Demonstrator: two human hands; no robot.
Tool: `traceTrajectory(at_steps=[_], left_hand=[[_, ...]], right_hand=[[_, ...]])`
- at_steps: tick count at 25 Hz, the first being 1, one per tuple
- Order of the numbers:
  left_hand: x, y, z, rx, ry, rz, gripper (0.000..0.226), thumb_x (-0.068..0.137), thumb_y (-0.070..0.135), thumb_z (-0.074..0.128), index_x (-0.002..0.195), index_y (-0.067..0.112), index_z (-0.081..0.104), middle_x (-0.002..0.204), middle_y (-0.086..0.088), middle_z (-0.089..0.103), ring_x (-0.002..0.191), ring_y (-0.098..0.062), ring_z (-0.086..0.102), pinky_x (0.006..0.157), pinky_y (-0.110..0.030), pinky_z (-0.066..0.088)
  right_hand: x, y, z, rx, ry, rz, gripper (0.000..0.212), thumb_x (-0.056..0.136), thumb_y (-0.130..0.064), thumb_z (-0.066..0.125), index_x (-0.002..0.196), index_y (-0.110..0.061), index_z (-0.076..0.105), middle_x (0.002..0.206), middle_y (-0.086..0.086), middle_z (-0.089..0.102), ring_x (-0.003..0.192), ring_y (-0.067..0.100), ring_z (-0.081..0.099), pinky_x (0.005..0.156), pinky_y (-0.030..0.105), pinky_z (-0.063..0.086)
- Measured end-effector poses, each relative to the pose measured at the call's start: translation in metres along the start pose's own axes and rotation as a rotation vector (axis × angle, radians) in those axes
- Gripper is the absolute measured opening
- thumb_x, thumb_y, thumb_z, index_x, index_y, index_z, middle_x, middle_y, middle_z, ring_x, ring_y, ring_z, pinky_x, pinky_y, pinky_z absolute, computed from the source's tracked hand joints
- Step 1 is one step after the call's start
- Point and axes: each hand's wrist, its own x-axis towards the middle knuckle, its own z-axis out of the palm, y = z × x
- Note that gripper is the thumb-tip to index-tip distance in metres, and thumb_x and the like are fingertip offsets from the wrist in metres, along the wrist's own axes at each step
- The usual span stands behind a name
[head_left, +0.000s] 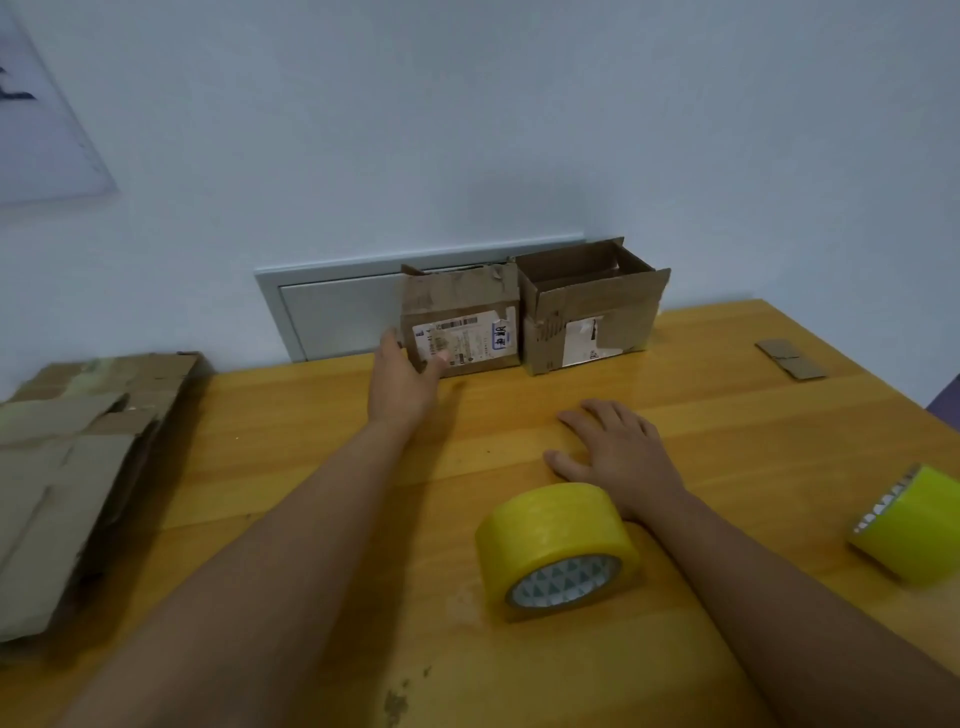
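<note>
two cardboard boxes stand side by side against the wall at the far edge of the table; the left hand is spread wide at the near-left corner of the labelled box, thumb on its front, no grip closed yet. the right hand lies flat, fingers straight, just beyond a yellow tape roll. fetching looks barely begun; pulling the box in and taping remain
</note>
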Motion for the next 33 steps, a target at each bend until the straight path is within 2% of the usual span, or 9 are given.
traceTrajectory(at_steps=[3,6,10,13,19,21,24,28,33], left_hand=[[-0.033,-0.004,-0.032,0.130,-0.041,0.008,0.072,0.092,0.039,0.066,0.148,0.011,0.032,0.149,-0.010,0.042,0.135,-0.027,0.042,0.105,-0.040,0.039],[-0.075,-0.017,-0.079,0.235,-0.066,0.046,0.066,0.093,0.037,0.064,0.148,0.014,0.035,0.145,-0.008,0.047,0.130,-0.024,0.046,0.103,-0.037,0.041],[-0.134,-0.038,-0.145,0.357,-0.023,0.120,0.054,0.096,0.033,0.059,0.144,0.018,0.041,0.139,-0.001,0.049,0.128,-0.018,0.047,0.098,-0.033,0.041],[-0.168,-0.054,-0.187,0.428,0.038,0.144,0.048,0.096,0.033,0.058,0.140,0.019,0.047,0.138,0.001,0.049,0.128,-0.017,0.045,0.100,-0.032,0.041],[-0.200,-0.104,-0.270,0.584,0.230,0.128,0.051,0.087,0.017,0.062,0.136,0.014,0.051,0.141,-0.005,0.045,0.133,-0.023,0.036,0.111,-0.040,0.035],[-0.204,-0.124,-0.289,0.716,0.202,0.125,0.062,0.087,0.013,0.061,0.145,0.018,0.040,0.155,-0.005,0.032,0.145,-0.024,0.021,0.119,-0.042,0.023],[-0.199,-0.148,-0.308,0.851,0.148,0.121,0.068,0.093,0.011,0.050,0.153,0.028,0.024,0.164,0.000,0.012,0.151,-0.023,0.001,0.123,-0.041,0.005],[-0.185,-0.163,-0.317,0.860,0.223,0.182,0.049,0.100,0.011,0.042,0.146,0.028,0.043,0.157,-0.005,0.035,0.148,-0.027,0.022,0.119,-0.042,0.015],[-0.179,-0.159,-0.327,0.726,0.436,0.305,0.051,0.086,-0.002,0.065,0.132,0.018,0.060,0.137,-0.009,0.059,0.132,-0.030,0.049,0.112,-0.046,0.030]], right_hand=[[0.000,0.002,-0.005,0.012,-0.087,0.002,0.079,0.082,-0.083,0.025,0.148,-0.040,0.031,0.159,-0.004,0.022,0.147,0.022,0.017,0.118,0.045,0.018],[0.007,-0.003,-0.035,0.135,-0.171,0.016,0.066,0.093,-0.063,0.045,0.148,-0.028,0.037,0.158,0.005,0.029,0.144,0.026,0.027,0.117,0.044,0.024],[-0.007,-0.079,-0.105,0.353,0.242,-0.097,0.052,0.096,-0.046,0.052,0.141,-0.020,0.049,0.146,0.009,0.046,0.135,0.026,0.040,0.109,0.046,0.035],[-0.053,-0.169,-0.127,0.379,0.312,-0.342,0.049,0.097,-0.045,0.050,0.142,-0.024,0.047,0.145,0.003,0.046,0.136,0.021,0.037,0.109,0.043,0.033],[-0.126,-0.289,-0.033,0.213,-0.114,-0.541,0.063,0.096,-0.059,0.042,0.152,-0.034,0.025,0.162,-0.003,0.017,0.150,0.020,0.005,0.119,0.039,0.012],[-0.135,-0.303,0.003,0.150,-0.281,-0.514,0.070,0.094,-0.068,0.034,0.154,-0.040,0.010,0.165,-0.007,-0.003,0.150,0.020,-0.012,0.121,0.043,0.002],[-0.140,-0.311,0.038,0.013,-0.331,-0.489,0.079,0.087,-0.080,0.017,0.154,-0.043,-0.001,0.163,-0.009,-0.015,0.148,0.020,-0.021,0.120,0.047,-0.009],[-0.141,-0.311,0.048,-0.052,-0.273,-0.484,0.079,0.084,-0.083,0.010,0.153,-0.046,-0.001,0.162,-0.012,-0.015,0.149,0.016,-0.020,0.120,0.045,-0.011],[-0.139,-0.311,0.046,-0.051,-0.271,-0.488,0.079,0.084,-0.084,0.011,0.153,-0.046,0.000,0.163,-0.013,-0.013,0.149,0.016,-0.019,0.120,0.046,-0.009]])
